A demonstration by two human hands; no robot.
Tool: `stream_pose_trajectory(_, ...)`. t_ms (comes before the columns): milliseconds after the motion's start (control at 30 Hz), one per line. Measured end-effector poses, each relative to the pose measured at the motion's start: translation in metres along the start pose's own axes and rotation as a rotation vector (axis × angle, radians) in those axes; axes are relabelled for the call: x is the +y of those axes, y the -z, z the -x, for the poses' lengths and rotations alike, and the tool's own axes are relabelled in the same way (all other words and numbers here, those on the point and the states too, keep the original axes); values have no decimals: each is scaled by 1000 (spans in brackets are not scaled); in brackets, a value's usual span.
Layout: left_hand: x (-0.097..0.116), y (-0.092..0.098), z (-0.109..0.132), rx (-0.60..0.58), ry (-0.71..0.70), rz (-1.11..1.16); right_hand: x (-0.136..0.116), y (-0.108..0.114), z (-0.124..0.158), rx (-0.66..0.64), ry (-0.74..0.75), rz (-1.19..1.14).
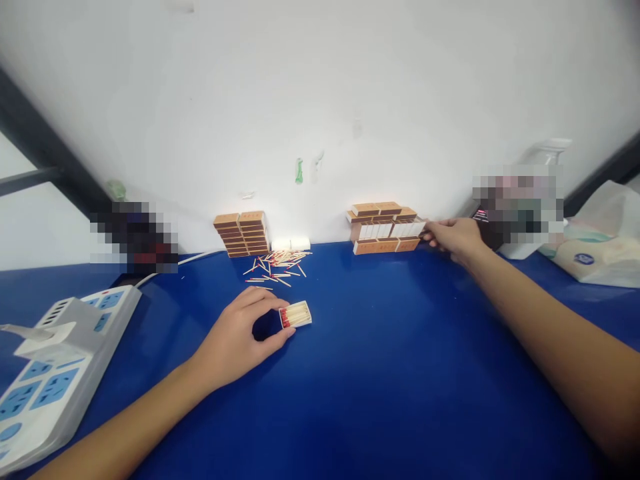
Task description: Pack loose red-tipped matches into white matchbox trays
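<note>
My left hand point(240, 333) grips a small white matchbox tray point(308, 311) between thumb and fingers, low over the blue table. Matches with red heads point(295, 315) lie side by side in the tray. Beyond that hand is a loose pile of matches point(280, 263). My right hand point(455, 239) reaches to the right end of a stack of matchboxes point(383, 245), its fingers closed on the matchbox at the end of the middle row. That matchbox is mostly hidden by the fingertips. White faces show along this row, with orange-brown boxes above and below it.
Two neat columns of matchboxes point(241, 235) stand against the wall on the left, with white pieces point(291, 244) behind the match pile. A white power strip point(107, 333) with a plug lies at the left. A tissue pack point(595, 243) sits at the far right.
</note>
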State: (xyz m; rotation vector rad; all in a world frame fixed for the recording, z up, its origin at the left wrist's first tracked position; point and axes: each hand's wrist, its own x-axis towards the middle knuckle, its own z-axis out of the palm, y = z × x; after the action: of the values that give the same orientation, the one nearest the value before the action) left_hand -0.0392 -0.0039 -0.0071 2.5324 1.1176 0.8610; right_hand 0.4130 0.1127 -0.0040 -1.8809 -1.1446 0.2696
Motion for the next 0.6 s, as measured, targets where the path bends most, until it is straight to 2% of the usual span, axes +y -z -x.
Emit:
stream_pose_trajectory(133,1,2,-1,35,-19,-14,-20,19,7,269,-1,4)
stream_pose_trajectory(233,2,2,-1,81,-25,-18,-48,30,30,483,201,-4)
stream_pose_trajectory(267,2,3,-1,98,-24,-17,-59,30,43,490,278,-62)
stream_pose_trajectory(300,3,3,-1,114,-23,-16,-69,27,60,418,316,-162)
stream_pose_trajectory(333,3,3,-1,129,-20,-15,-79,22,79,281,323,-261)
stream_pose_trajectory(433,4,4,-2,166,-8,-4,-100,-3,141,-259,304,-348)
stream_pose_trajectory(467,3,5,-2,176,-10,0,-103,-11,159,-389,323,-339)
stream_pose_trajectory(533,3,5,-3,187,-17,4,-106,-26,186,-542,351,-343)
stream_pose_trajectory(600,1,6,-2,188,-24,3,-104,-33,198,-625,372,-334)
